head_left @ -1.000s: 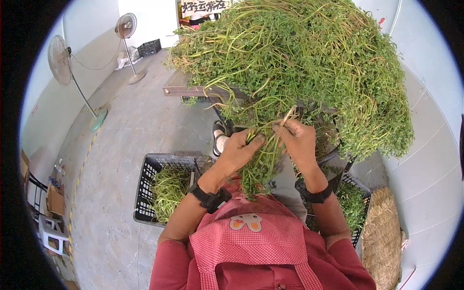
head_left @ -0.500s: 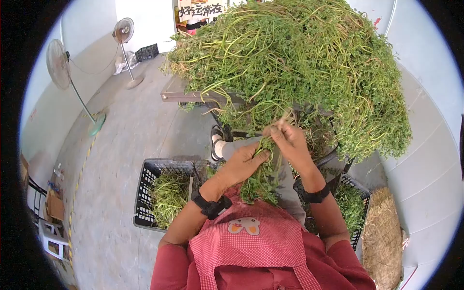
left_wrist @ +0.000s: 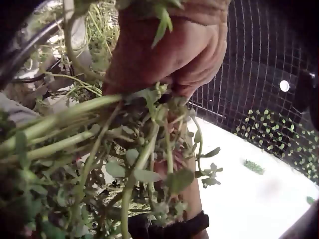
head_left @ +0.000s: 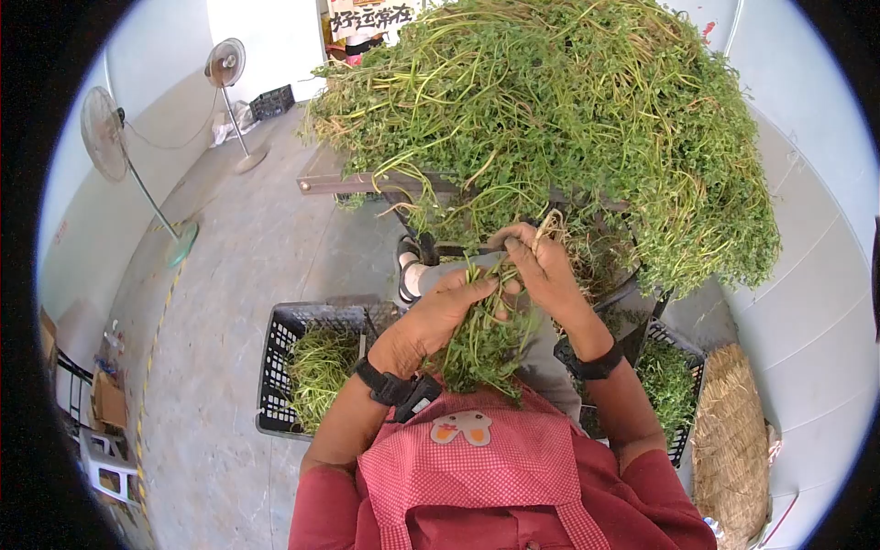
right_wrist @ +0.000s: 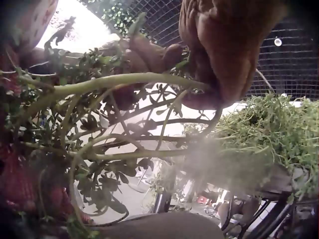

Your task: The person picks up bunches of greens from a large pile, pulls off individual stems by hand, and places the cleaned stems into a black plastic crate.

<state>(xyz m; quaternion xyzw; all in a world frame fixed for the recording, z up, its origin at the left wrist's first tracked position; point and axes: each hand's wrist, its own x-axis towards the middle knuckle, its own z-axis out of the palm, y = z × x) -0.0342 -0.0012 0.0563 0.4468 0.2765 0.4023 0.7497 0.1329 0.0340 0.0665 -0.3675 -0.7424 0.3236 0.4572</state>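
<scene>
In the head view my left hand [head_left: 440, 316] grips a bunch of leafy green stems [head_left: 486, 353] over the apron. My right hand [head_left: 547, 275], just up and to the right, pinches pale stem ends [head_left: 547, 229] between thumb and fingers. The left wrist view has thick stems [left_wrist: 60, 119] running across beneath the hand. From the right wrist, long stems [right_wrist: 124, 79] reach into the fingers of the right hand [right_wrist: 224, 50]. A big heap of the same greens [head_left: 550, 110] lies on a table [head_left: 348, 183] in front.
A black crate [head_left: 275, 367] holding stems stands on the floor at the left. Another crate [head_left: 701, 376] with greens is at the right, beside a woven straw bundle [head_left: 729, 440]. Two fans [head_left: 104, 133] and a white stool [head_left: 110, 467] stand at the left.
The left hand has shifted slightly left and down with its bunch. The right hand dropped a little from the heap's edge and still pinches pale stems. The view has shifted slightly.
</scene>
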